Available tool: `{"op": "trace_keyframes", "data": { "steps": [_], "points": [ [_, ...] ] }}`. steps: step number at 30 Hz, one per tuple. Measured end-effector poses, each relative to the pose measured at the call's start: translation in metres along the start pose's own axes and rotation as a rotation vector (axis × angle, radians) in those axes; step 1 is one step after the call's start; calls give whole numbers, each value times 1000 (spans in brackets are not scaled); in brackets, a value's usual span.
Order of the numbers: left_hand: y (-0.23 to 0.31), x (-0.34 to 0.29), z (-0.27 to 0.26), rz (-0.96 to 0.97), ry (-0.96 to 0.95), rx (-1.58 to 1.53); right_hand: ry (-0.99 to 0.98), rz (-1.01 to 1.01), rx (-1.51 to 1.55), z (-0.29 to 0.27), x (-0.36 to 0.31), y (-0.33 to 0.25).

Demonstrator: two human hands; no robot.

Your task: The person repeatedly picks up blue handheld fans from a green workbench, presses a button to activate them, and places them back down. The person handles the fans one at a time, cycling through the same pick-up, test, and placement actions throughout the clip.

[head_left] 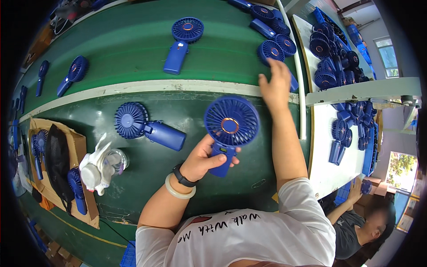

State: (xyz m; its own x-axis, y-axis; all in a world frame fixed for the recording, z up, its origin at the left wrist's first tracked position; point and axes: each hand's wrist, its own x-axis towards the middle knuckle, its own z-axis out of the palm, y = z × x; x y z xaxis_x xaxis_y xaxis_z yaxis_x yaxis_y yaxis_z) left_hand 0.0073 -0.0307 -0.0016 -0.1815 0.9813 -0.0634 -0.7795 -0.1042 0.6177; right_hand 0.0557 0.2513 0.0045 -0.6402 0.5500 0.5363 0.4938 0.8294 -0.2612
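While left hand (pixel 205 159) grips blue plastic handheld fan (pixel 230 127) by handle — head up, long axis upright before chest — right hand (pixel 275 86) stretches forward, fingers loose, onto second blue fan (pixel 272 52) at green conveyor belt (pixel 133 44) edge, nearer right.

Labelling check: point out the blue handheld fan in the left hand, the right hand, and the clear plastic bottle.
blue handheld fan (pixel 231 121), head view, grille centre
right hand (pixel 275 84), head view, back of hand
clear plastic bottle (pixel 113 161), head view, body

Blue handheld fans on a green counter (pixel 133 49)

The left hand (pixel 202 161) grips a blue handheld fan (pixel 231 127) by its handle; the right hand (pixel 275 84) reaches to another fan (pixel 272 52) on the belt.
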Motion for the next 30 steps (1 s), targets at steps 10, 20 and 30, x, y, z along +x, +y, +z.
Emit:
{"op": "trace_keyframes", "data": {
  "steps": [10,20,30],
  "points": [
    [-4,7,8,363,480,60,-161,222,388,-9,-2,47],
    [7,7,1,611,706,125,-776,683,2509,-53,-59,-49],
    [3,5,2,341,427,99,-703,650,2415,-45,-61,-56]
  ]
}}
